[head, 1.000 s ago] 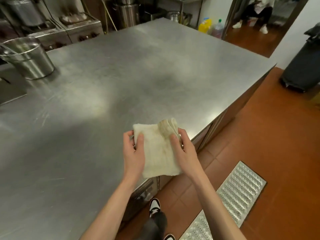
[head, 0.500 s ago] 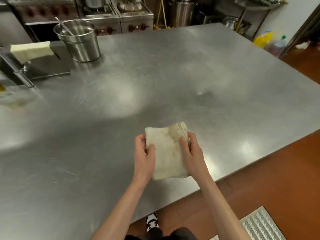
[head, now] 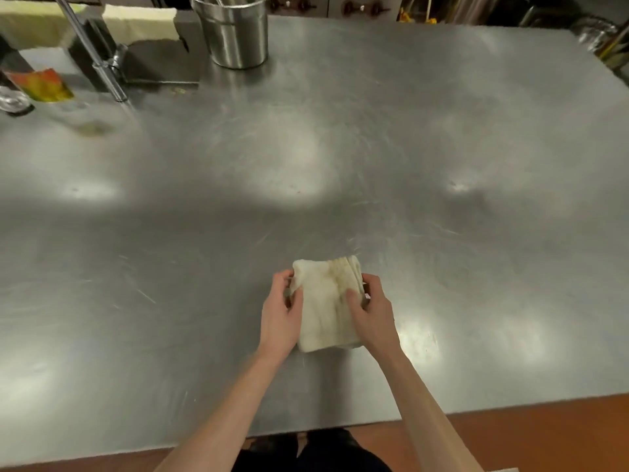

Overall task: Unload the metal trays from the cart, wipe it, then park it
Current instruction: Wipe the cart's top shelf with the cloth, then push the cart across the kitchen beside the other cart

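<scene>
A folded off-white cloth [head: 325, 304] with a yellowish stain is held over the near middle of a large steel worktop [head: 340, 165]. My left hand [head: 280, 315] grips its left edge, thumb on top. On the right edge, my right hand [head: 372, 313] grips with the thumb pressed on the cloth. No cart or metal tray is in view.
A steel bucket [head: 235, 28] stands at the back of the worktop. Left of it lie yellow sponges or cloths [head: 139, 23], a slanted metal bar [head: 102, 66] and a colourful packet [head: 42, 85]. Stove knobs [head: 360, 8] show behind. Orange floor [head: 544, 437] lies along the near edge.
The view has swung left, from the table's right corner to facing it squarely. Both hands keep holding the folded cloth, now over the table's near middle.
</scene>
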